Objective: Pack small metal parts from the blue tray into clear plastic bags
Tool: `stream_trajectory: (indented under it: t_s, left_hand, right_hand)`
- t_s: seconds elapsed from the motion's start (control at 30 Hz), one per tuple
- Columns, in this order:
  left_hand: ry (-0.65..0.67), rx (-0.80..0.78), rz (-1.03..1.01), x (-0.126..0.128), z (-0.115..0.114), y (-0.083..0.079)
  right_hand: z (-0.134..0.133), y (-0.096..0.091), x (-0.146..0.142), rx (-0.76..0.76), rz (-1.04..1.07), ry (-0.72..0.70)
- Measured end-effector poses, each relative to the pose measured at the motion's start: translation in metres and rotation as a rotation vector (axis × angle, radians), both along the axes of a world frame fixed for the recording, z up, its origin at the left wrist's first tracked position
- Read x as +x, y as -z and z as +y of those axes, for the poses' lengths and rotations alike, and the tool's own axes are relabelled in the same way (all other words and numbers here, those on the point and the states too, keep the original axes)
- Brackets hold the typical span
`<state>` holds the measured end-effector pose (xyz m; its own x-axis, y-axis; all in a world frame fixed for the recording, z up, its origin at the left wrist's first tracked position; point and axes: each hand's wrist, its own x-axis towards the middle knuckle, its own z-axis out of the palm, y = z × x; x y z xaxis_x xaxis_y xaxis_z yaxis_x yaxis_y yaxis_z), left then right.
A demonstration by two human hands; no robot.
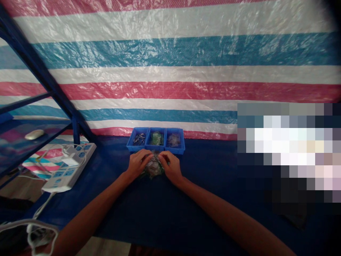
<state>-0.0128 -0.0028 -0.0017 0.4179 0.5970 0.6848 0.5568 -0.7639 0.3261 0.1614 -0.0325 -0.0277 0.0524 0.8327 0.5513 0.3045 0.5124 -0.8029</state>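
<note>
My left hand (137,164) and my right hand (170,167) meet over a small clear plastic bag (154,169) with something green inside, pinching its upper edge between their fingers. The bag lies crumpled on the dark blue tabletop (160,213), partly hidden by my fingers. Just beyond my hands stands a blue three-compartment plastic tray (156,151). Small metal pins (139,139) fill its left compartment, green packets (156,138) sit in the middle one, and clear bags (173,140) lie in the right one.
A white power strip (68,167) with plugged-in cords lies to the left, beside a blue metal shelf frame (39,67) holding a pale oval object (34,134). A striped tarp (170,74) hangs behind the table. The right side is pixelated.
</note>
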Motion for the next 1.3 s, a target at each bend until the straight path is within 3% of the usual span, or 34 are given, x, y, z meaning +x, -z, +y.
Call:
stream_trajectory:
  t_s: [0.2,0.47,1.3]
  left_hand:
    - [0.004,0.010,-0.001,0.0013,0.0016,0.0012]
    - [0.119,0.036,-0.017,0.0010,0.0039,0.0031]
    - [-0.083,0.007,0.003,-0.0008,0.0047,0.0050]
  right_hand:
    - [0.0006,0.0004,0.0000,0.009,0.003,0.004]
    - [0.0006,0.0005,0.0000,-0.009,0.000,0.020]
    - [0.0018,0.0046,-0.0006,-0.001,-0.032,-0.023]
